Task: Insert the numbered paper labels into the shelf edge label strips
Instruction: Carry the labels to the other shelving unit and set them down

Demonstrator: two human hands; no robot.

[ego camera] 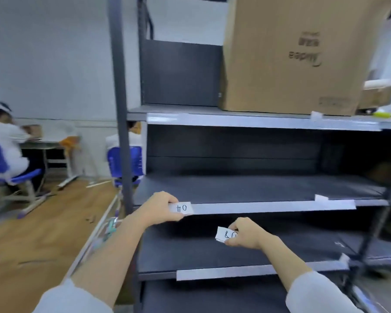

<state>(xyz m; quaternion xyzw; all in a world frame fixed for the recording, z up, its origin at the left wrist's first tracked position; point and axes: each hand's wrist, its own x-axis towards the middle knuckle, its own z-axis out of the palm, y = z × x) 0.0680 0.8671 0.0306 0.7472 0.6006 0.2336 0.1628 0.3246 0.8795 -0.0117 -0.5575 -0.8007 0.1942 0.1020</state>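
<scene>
while each grip pinching paper: left hand (159,207) label (183,208) at strip (269,206), right hand (246,233) label stack (225,234)

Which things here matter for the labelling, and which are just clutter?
Job:
left hand holding label 04 at the middle shelf's strip
right hand holding another label
lower strip
upper strip

Lying about:
cardboard box on the top shelf
blue chairs
desk

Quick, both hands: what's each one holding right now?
Left hand: closed, pinching the 04 label at the strip.
Right hand: closed on another label.
</scene>
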